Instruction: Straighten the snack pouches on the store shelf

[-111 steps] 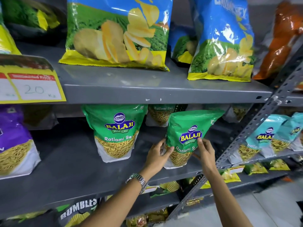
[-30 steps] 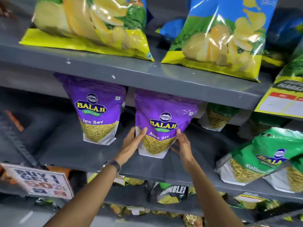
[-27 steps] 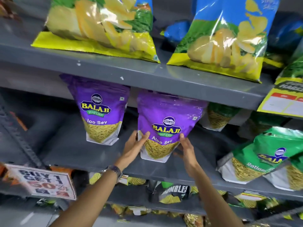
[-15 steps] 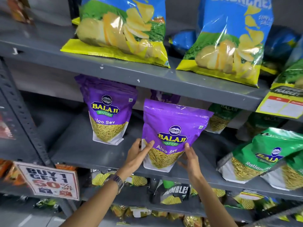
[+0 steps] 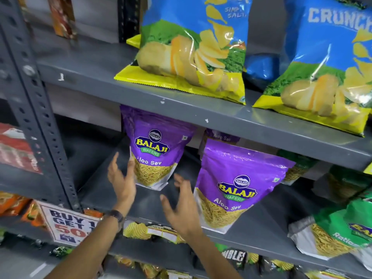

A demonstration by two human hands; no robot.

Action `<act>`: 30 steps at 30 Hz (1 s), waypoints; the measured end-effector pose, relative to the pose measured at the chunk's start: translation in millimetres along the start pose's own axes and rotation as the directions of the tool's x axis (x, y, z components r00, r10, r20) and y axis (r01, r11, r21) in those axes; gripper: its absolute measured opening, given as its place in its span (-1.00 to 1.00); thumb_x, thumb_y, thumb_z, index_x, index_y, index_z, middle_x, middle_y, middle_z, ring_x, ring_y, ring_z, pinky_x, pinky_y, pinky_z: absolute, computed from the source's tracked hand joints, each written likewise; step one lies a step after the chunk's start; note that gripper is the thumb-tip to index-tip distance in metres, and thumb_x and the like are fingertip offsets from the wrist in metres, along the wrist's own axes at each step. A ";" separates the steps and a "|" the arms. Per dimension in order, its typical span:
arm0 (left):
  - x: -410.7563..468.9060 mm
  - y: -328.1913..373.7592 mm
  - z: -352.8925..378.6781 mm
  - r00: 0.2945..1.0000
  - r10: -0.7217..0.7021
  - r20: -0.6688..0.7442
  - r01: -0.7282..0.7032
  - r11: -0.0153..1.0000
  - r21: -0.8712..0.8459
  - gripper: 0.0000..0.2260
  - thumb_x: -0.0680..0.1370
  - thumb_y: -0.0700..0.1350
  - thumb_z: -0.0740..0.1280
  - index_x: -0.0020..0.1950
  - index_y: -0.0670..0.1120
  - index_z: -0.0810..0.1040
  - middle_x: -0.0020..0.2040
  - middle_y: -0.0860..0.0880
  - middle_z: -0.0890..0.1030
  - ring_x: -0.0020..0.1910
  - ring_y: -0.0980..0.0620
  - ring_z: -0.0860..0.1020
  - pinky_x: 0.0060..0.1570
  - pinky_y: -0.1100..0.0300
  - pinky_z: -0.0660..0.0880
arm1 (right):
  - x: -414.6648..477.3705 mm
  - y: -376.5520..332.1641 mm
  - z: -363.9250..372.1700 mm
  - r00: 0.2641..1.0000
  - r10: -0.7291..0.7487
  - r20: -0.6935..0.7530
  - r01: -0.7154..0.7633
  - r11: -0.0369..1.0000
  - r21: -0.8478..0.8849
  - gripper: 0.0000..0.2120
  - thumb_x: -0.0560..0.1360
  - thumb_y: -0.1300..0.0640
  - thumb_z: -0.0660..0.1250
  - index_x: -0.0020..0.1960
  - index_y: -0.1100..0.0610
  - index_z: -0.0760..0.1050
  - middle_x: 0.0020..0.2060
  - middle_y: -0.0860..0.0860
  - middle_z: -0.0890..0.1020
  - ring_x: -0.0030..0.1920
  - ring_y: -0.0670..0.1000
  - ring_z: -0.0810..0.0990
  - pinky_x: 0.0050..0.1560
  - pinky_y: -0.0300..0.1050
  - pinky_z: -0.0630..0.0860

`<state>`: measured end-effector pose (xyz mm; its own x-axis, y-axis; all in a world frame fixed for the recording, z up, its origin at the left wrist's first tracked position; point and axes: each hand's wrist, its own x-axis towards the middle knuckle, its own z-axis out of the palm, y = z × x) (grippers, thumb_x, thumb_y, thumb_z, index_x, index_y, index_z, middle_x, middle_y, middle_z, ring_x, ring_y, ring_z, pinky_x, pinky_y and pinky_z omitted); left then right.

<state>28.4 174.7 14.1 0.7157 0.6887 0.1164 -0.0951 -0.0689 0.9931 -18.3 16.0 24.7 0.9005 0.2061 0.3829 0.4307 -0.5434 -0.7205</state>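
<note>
Two purple Aloo Sev pouches stand on the grey middle shelf (image 5: 104, 184). The left pouch (image 5: 154, 152) stands farther back; the right pouch (image 5: 235, 186) stands nearer the front edge, leaning a little to the right. My left hand (image 5: 120, 178) is open, fingers spread, its fingertips at the left pouch's lower left edge. My right hand (image 5: 181, 206) is open in the gap between the two pouches, touching neither as far as I can tell. A third purple pouch (image 5: 221, 136) shows behind the right one.
Green Ratlami Sev pouches (image 5: 338, 232) lean at the shelf's right. Big blue chip bags (image 5: 193, 47) lie on the upper shelf (image 5: 181, 105). A perforated grey upright (image 5: 36, 109) stands at left, with a "Buy 1 Get 1" sign (image 5: 68, 224) below it. More snacks fill the lower shelf.
Both hands have let go of the right purple pouch and moved left toward the other purple pouch. The view has shifted left and closer to the shelf.
</note>
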 end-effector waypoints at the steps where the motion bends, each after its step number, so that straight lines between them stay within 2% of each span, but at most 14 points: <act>1: 16.4 -4.7 0.7 0.996 -0.040 0.079 0.041 0.999 -0.002 -0.26 0.39 0.32 0.17 0.46 -0.07 0.24 0.48 -0.09 0.27 0.46 -0.01 0.21 0.40 0.13 0.11 | 19.3 -5.6 7.7 0.993 0.112 -0.023 -0.108 0.986 0.129 -0.37 0.35 0.02 0.37 0.36 0.08 0.24 0.21 0.02 0.47 0.22 -0.06 0.44 0.27 -0.14 0.39; 3: 38.6 -4.6 1.8 0.960 -0.111 0.258 0.126 0.991 -0.041 -0.33 0.50 0.27 0.17 0.48 -0.08 0.18 0.44 0.01 0.27 0.38 0.10 0.26 0.36 0.12 0.19 | 56.5 -6.7 18.1 0.945 0.323 -0.040 -0.290 0.892 0.347 -0.24 0.27 0.10 0.46 0.39 0.14 0.22 0.27 0.03 0.45 0.28 -0.01 0.43 0.31 -0.09 0.38; 6: 54.0 -7.3 2.8 0.886 -0.206 0.416 0.251 0.966 -0.056 -0.38 0.46 0.29 0.18 0.39 -0.07 0.33 0.30 -0.02 0.49 0.21 0.01 0.50 0.23 -0.05 0.43 | 90.7 2.3 16.2 0.879 0.474 0.052 -0.447 0.781 0.437 -0.21 0.30 0.20 0.52 0.41 0.18 0.19 0.25 0.08 0.51 0.21 0.05 0.53 0.25 -0.05 0.46; 8: 51.9 -6.7 -0.8 0.882 -0.206 0.424 0.261 0.963 -0.074 -0.53 0.54 0.17 0.17 0.33 -0.09 0.39 0.16 -0.03 0.57 0.04 0.08 0.57 -0.03 0.05 0.54 | 97.5 7.0 13.3 0.879 0.462 0.120 -0.452 0.724 0.522 -0.42 0.34 0.30 0.47 0.30 0.20 0.32 0.13 0.10 0.58 -0.02 -0.08 0.63 0.00 -0.22 0.58; 9: 50.6 -6.7 -3.9 0.880 -0.212 0.425 0.269 0.960 -0.078 -0.56 0.55 0.14 0.19 0.32 -0.10 0.39 0.13 -0.02 0.57 -0.01 0.14 0.56 -0.12 0.11 0.54 | 97.0 8.1 12.7 0.889 0.433 0.146 -0.438 0.717 0.542 -0.53 0.37 0.33 0.43 0.22 0.17 0.38 0.07 0.10 0.60 -0.13 -0.17 0.64 -0.14 -0.34 0.57; 11: 45.0 -6.2 -13.3 0.877 -0.223 0.426 0.272 0.961 -0.058 -0.50 0.50 0.19 0.23 0.33 -0.08 0.37 0.17 -0.01 0.54 0.00 0.20 0.53 -0.09 0.09 0.54 | 90.5 6.6 13.5 0.906 0.398 0.147 -0.408 0.722 0.559 -0.62 0.40 0.35 0.40 0.16 0.13 0.42 0.00 0.07 0.62 -0.22 -0.26 0.64 -0.22 -0.42 0.53; 13: 36.0 -5.0 -24.2 0.878 -0.222 0.425 0.266 0.963 -0.045 -0.51 0.49 0.19 0.24 0.32 -0.06 0.36 0.18 0.02 0.50 0.01 0.22 0.50 -0.01 0.03 0.53 | 79.6 7.5 14.4 0.917 0.376 0.132 -0.378 0.718 0.584 -0.63 0.41 0.34 0.39 0.18 0.15 0.43 -0.02 0.03 0.64 -0.20 -0.27 0.64 -0.20 -0.41 0.52; 16: 22.1 -4.0 -41.2 0.872 -0.205 0.444 0.250 0.967 -0.044 -0.58 0.46 0.24 0.24 0.20 0.03 0.39 0.08 0.14 0.50 0.03 0.25 0.47 -0.11 0.12 0.53 | 61.4 6.1 13.9 0.920 0.371 0.126 -0.368 0.709 0.602 -0.63 0.41 0.31 0.40 0.18 0.15 0.44 0.01 0.07 0.65 -0.13 -0.18 0.65 -0.14 -0.35 0.55; 18: 14.6 -3.8 -51.5 0.867 -0.202 0.456 0.250 0.967 -0.047 -0.64 0.47 0.21 0.24 0.18 0.06 0.40 0.07 0.19 0.49 0.08 0.20 0.46 -0.06 0.09 0.53 | 50.1 4.7 13.4 0.923 0.363 0.124 -0.365 0.729 0.579 -0.63 0.41 0.27 0.42 0.17 0.12 0.44 0.02 0.07 0.65 -0.08 -0.12 0.64 -0.11 -0.33 0.55; 20: 9.5 -4.9 -59.7 0.862 -0.215 0.459 0.268 0.962 -0.051 -0.59 0.40 0.25 0.26 0.15 0.08 0.43 0.07 0.18 0.50 0.07 0.23 0.46 0.04 0.00 0.53 | 40.3 3.0 11.3 0.926 0.349 0.142 -0.365 0.735 0.572 -0.61 0.40 0.23 0.43 0.20 0.13 0.44 0.03 0.05 0.65 -0.05 -0.11 0.62 -0.10 -0.32 0.56; 23: 2.1 -2.1 -69.0 0.851 -0.213 0.480 0.276 0.959 -0.064 -0.52 0.25 0.35 0.28 0.07 0.14 0.46 0.10 0.16 0.51 0.07 0.25 0.46 0.07 -0.02 0.53 | 31.6 0.3 9.1 0.930 0.330 0.162 -0.361 0.736 0.573 -0.62 0.42 0.20 0.42 0.20 0.10 0.44 0.05 0.04 0.65 -0.01 -0.10 0.62 -0.05 -0.28 0.57; 26: -5.4 -0.7 -73.6 0.853 -0.207 0.479 0.270 0.961 -0.066 -0.44 0.20 0.36 0.29 0.09 0.10 0.45 0.09 0.15 0.51 0.06 0.25 0.47 0.05 -0.02 0.53 | 22.3 -4.1 11.6 0.934 0.330 0.138 -0.348 0.750 0.562 -0.65 0.42 0.17 0.42 0.17 0.06 0.45 0.07 0.04 0.66 0.05 -0.03 0.62 0.10 -0.10 0.57; 28: -7.5 2.5 -73.4 0.852 -0.216 0.477 0.288 0.954 -0.082 -0.42 0.26 0.36 0.30 0.15 0.06 0.43 0.08 0.15 0.51 0.06 0.24 0.48 0.03 0.00 0.53 | 21.2 -2.9 12.6 0.938 0.321 0.132 -0.339 0.763 0.551 -0.66 0.43 0.14 0.42 0.17 0.05 0.44 0.07 0.02 0.65 0.10 0.00 0.62 0.15 -0.02 0.55; 30: -8.6 7.7 -69.9 0.861 -0.235 0.451 0.300 0.951 -0.077 -0.50 0.43 0.27 0.28 0.27 0.02 0.38 0.15 0.10 0.50 0.13 0.14 0.48 0.07 -0.02 0.51 | 23.1 -9.4 11.2 0.932 0.332 0.144 -0.354 0.757 0.549 -0.70 0.44 0.15 0.40 0.12 0.01 0.42 0.04 -0.01 0.64 0.10 0.03 0.61 0.11 -0.13 0.56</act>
<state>-26.9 218.8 19.6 0.9507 0.2835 -0.1256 0.0707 0.1963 0.9780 -0.9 34.9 33.9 0.9910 0.1289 0.0348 0.0399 -0.0372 -0.9985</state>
